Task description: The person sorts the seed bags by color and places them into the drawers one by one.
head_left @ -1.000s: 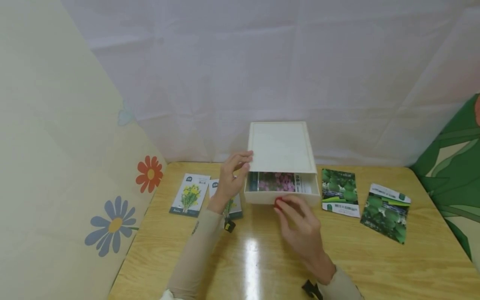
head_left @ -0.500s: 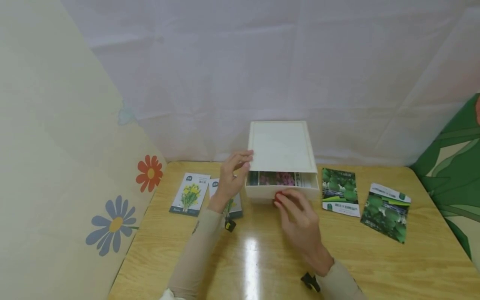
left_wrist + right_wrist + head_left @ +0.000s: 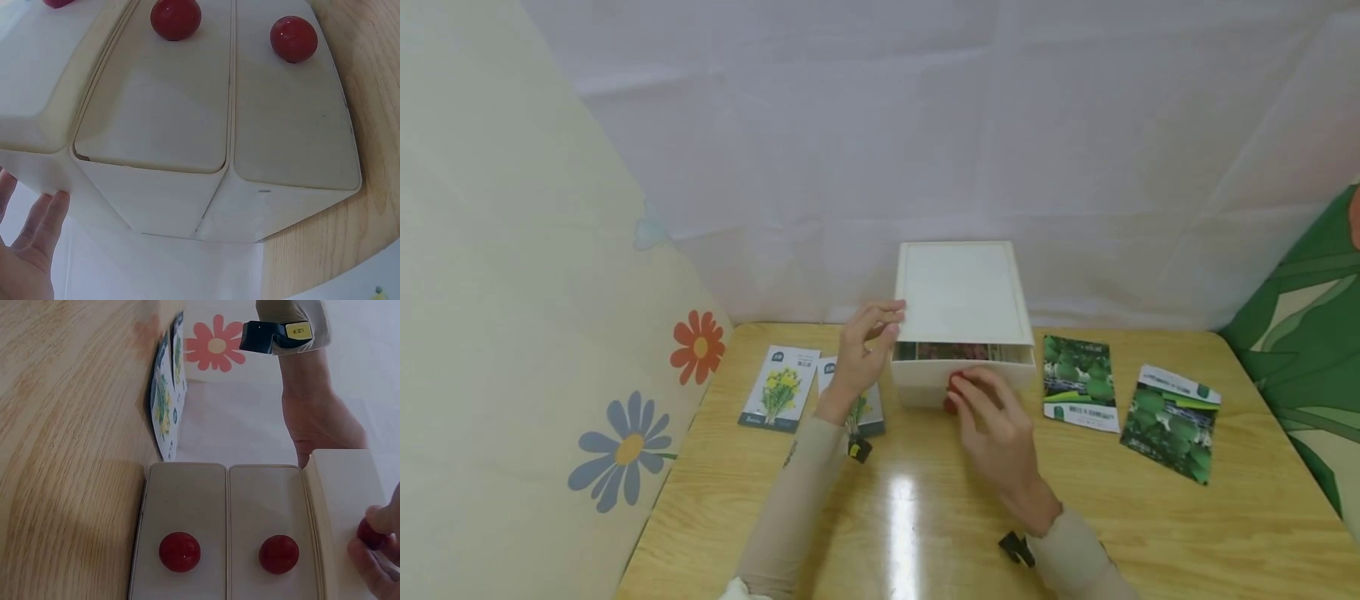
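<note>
Here, the white cabinet [image 3: 958, 292] stands toward twelve o'clock on the surface [image 3: 966, 533], its top drawer [image 3: 920, 379] partly out with a flowered packet [image 3: 951, 351] inside. The right hand [image 3: 1003, 442] pinches that drawer's red knob [image 3: 954, 383], toward six o'clock on the cabinet; the left hand [image 3: 860, 352], fingers relaxed, touches the cabinet's side at nine o'clock. From the cabinet, yellow-flowered packets [image 3: 780, 387] lie toward eight o'clock and green packets [image 3: 1078, 383] toward four o'clock.

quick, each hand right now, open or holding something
Left hand: open, touching the white cabinet.
Right hand: closed, pinching the red knob of the top drawer.
</note>
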The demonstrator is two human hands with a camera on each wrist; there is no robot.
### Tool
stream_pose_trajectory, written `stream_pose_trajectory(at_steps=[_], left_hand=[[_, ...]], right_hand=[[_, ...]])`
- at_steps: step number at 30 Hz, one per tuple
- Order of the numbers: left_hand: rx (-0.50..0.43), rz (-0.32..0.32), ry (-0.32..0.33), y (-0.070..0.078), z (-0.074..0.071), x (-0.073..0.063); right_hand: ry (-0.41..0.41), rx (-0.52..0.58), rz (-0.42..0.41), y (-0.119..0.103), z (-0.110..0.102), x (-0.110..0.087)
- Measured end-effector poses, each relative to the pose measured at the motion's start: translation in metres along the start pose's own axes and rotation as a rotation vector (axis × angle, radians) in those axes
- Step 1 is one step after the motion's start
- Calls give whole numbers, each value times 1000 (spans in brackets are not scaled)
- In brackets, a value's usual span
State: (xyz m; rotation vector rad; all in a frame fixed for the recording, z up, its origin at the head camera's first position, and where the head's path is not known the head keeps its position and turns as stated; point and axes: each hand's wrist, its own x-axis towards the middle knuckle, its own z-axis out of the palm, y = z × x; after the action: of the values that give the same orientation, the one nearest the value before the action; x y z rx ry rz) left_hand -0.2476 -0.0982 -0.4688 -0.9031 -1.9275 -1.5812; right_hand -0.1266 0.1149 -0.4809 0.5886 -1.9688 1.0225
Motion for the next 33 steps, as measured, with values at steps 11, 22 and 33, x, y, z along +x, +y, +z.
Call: stream_pose_trajectory(at_steps=[11,22,33], left_hand=[[4,-26,13,21,2,5],[-5,-29,13,40,0,8],[4,-40,18,41,1,9]], right_hand=[[10,2,-18,7,4,2],[18,9,-22,10,6,6],[17,23,-11,12,8,6]])
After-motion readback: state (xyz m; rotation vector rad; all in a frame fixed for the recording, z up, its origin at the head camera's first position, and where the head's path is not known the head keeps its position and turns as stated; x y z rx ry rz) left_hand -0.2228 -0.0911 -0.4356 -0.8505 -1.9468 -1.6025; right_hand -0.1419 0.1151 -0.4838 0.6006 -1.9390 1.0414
